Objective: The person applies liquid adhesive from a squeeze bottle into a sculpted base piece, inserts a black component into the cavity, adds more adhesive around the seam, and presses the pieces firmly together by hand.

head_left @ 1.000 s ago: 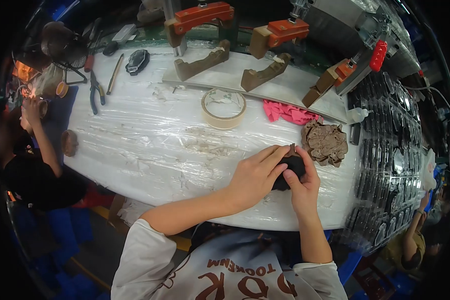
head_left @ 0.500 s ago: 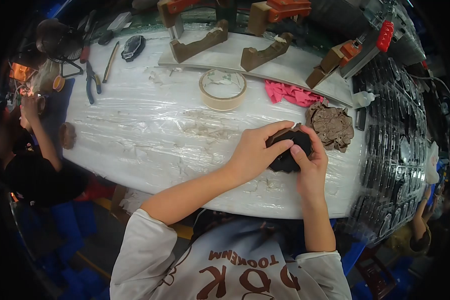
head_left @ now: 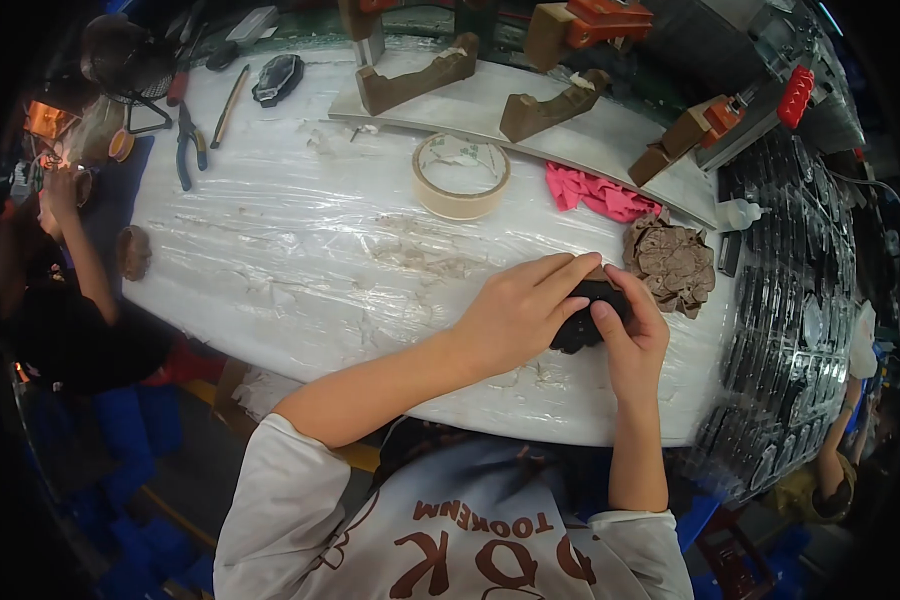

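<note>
Both hands are together over the right part of the plastic-covered table [head_left: 300, 270]. My left hand [head_left: 525, 305] grips the left side of a small black piece [head_left: 578, 332] with a scalloped lower edge. On its other side my right hand [head_left: 635, 325] holds it with thumb and fingers. A bit of brown material [head_left: 598, 273] shows at the top of the black piece, between my fingertips. Just right of my hands lies a brown, crumpled-looking flower-like piece [head_left: 670, 265]. Behind them is a pink cloth [head_left: 595, 193], with a roll of tape [head_left: 460, 180] to its left.
Orange clamps [head_left: 610, 20] and brown blocks [head_left: 420, 78] stand on a metal plate [head_left: 530, 140] at the back. Pliers [head_left: 189, 146] lie back left. Stacked clear trays [head_left: 790, 330] line the right. Another person's arm [head_left: 85, 250] is at the far left.
The black piece was more exposed half a second ago; my left fingers now cover more of its upper left. The camera view has shifted slightly.
</note>
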### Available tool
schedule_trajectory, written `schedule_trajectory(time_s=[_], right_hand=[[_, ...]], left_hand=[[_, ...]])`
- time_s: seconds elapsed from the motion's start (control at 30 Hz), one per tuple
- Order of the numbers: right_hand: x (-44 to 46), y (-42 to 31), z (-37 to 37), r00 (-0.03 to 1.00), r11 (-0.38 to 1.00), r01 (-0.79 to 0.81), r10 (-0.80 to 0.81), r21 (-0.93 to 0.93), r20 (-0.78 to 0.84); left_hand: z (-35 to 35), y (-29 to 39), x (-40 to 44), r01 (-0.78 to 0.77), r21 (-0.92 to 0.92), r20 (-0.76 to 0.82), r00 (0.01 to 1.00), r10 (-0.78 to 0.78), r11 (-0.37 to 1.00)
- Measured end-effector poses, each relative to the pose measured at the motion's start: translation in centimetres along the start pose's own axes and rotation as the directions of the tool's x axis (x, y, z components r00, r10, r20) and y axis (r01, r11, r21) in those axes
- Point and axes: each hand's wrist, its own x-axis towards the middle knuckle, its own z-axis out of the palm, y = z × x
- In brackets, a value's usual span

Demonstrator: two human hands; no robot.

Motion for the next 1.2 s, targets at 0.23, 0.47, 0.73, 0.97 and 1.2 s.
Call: schedule_trajectory(time_s=[0.23,0.47,0.73,0.97,1.2], right_hand=[[-0.1,1.0,0.3,0.981,0.986,0.169,-0.169,-0.013,-0.094],[-0.3,1.1,0.3,0.977,0.978,0.194,-0.187,0.071,-0.098],[0.7,0.2,-0.1,0.999,0.973,0.034,-0.026,0.228,-0.037],[1.5,-0.4,-0.3,0.998,0.982,0.01,-0.023,0.191,0.065],[0.3,-0.3,2.3,0.982,0.985,0.027,0.006,0.171,-0.19]], left_hand=[[0.3,0.4,0.2,0.068,-0.138,0.048,0.997,-0.062,0.988],[0.3,0.4,0.2,0.434,-0.542,0.205,0.899,-0.388,0.72],[-0.4,-0.9,1.7,0.574,-0.632,0.404,0.818,-0.411,0.521],[-1.1,-0.2,2.4,0.407,-0.424,0.369,0.894,-0.256,0.809],[0.0,0.1,1.2,0.393,-0.496,0.207,0.92,-0.334,0.775]])
